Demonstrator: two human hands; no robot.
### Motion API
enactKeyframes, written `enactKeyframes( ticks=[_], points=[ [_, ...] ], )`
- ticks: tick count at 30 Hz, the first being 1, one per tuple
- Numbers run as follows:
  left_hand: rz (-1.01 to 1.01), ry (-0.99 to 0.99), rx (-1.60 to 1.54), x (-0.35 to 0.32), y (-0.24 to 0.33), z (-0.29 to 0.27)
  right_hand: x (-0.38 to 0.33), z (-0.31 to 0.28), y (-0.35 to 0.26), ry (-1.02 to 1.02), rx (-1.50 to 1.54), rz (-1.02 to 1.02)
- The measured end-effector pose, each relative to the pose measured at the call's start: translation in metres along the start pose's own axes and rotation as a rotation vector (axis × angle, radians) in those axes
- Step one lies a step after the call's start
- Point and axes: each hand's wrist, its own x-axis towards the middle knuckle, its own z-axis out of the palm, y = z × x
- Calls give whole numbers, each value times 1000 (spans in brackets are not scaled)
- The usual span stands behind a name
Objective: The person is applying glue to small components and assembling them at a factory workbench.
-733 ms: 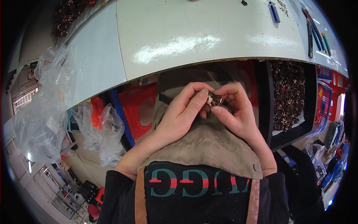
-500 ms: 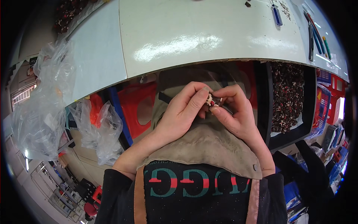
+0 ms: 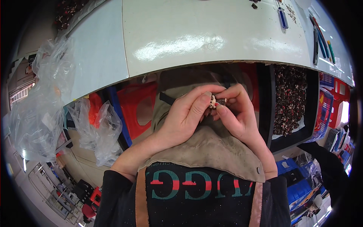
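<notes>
Above my apron-covered lap, at the front edge of the white table, I hold one small figurine (image 3: 213, 101) in cream and dark brown with a touch of red. My left hand (image 3: 189, 111) pinches it from the left, thumb pressed on its pale part. My right hand (image 3: 242, 115) closes on its other side, with thumb and fingertips around the dark part. Fingers cover most of the piece, so its full shape is hidden. Right of my hands, a black tray (image 3: 271, 102) holds many small dark brown, cream and red pieces (image 3: 289, 98).
On the white table (image 3: 219, 22) lie a blue-handled screwdriver (image 3: 283, 18), several slim tools (image 3: 315, 41) and a small dark piece (image 3: 254, 6). Clear plastic bags (image 3: 98, 128) hang at the left, beside a red stool (image 3: 132, 117). Another person's dark sleeve (image 3: 331, 166) shows at the right.
The figurine has turned slightly between my fingers, and my right thumb has shifted on it. At the right, the other person's dark sleeve has moved outward, uncovering more blue boxes.
</notes>
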Motion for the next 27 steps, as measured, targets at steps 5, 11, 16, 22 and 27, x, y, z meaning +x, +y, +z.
enactKeyframes(
  ticks=[5,11,16,22,27],
  points=[
    [-22,-8,-6,2,-1,-1,0,0,0,-2,24,48],
    [-32,10,-161,7,-5,0,0,0,2,16,92,52],
    [-65,-11,-188,5,-2,-4,-1,-3,4,3,100,87],
    [-96,-21,-150,1,0,-4,-1,-5,5,-22,91,89],
    [68,-22,12,-2,-1,-2,1,-4,2,14,133,136]
  ],
)
